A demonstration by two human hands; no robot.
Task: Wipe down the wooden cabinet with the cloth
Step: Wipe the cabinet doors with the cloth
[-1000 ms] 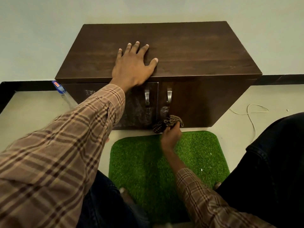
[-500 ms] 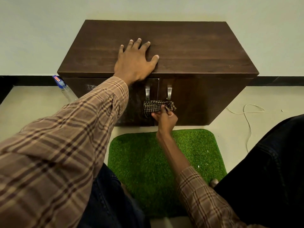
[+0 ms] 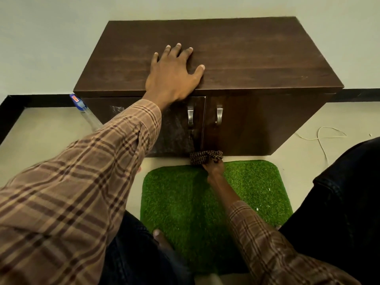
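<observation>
From the head camera we look down on a dark wooden cabinet [image 3: 236,58] filling the upper centre. The left hand [image 3: 172,76] lies flat on its top near the front edge, fingers straight and spread. Lower centre, the right hand [image 3: 213,168] grips a checked cloth [image 3: 205,157], fingers curled round it, against the bottom edge where the two doors meet, above a green mat [image 3: 174,202].

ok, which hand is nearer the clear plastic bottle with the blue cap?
Left. The left hand lies flat on the cabinet top, up-right of the bottle; the right hand grips the checked cloth far right.
</observation>
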